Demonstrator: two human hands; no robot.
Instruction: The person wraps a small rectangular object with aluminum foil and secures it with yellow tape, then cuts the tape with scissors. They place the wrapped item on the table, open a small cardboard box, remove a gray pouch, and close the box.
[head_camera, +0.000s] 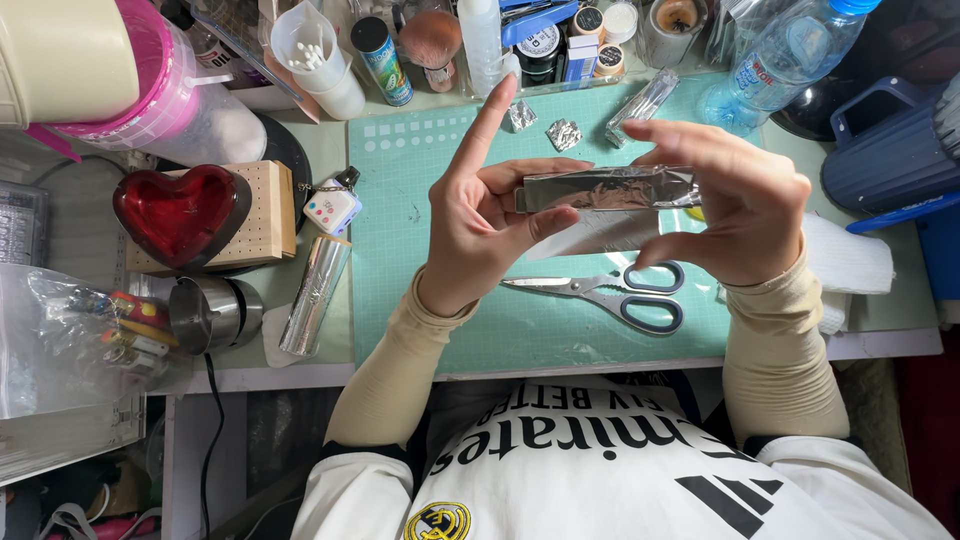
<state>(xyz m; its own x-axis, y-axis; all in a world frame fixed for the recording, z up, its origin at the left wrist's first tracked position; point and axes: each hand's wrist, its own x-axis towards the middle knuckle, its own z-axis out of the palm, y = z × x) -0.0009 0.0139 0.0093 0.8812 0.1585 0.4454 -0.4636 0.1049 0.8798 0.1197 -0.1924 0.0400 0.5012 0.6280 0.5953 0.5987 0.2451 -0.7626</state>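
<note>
My left hand (480, 225) and my right hand (740, 205) hold a long folded strip of aluminium foil (600, 188) between them, level, above a teal cutting mat (400, 260). The left hand pinches the strip's left end with its thumb and fingers, and its index finger points up and away. The right hand grips the right end, fingers curled over the top. Grey-handled scissors (620, 295) lie shut on the mat just below the hands.
A foil roll (315, 295) lies at the mat's left edge. Two small foil wads (520, 115) (565, 133) and a foil packet (640, 105) sit at the mat's far side. A red heart dish (180, 210), water bottle (790, 55), blue container (890, 150) and white tissue (845, 255) surround it.
</note>
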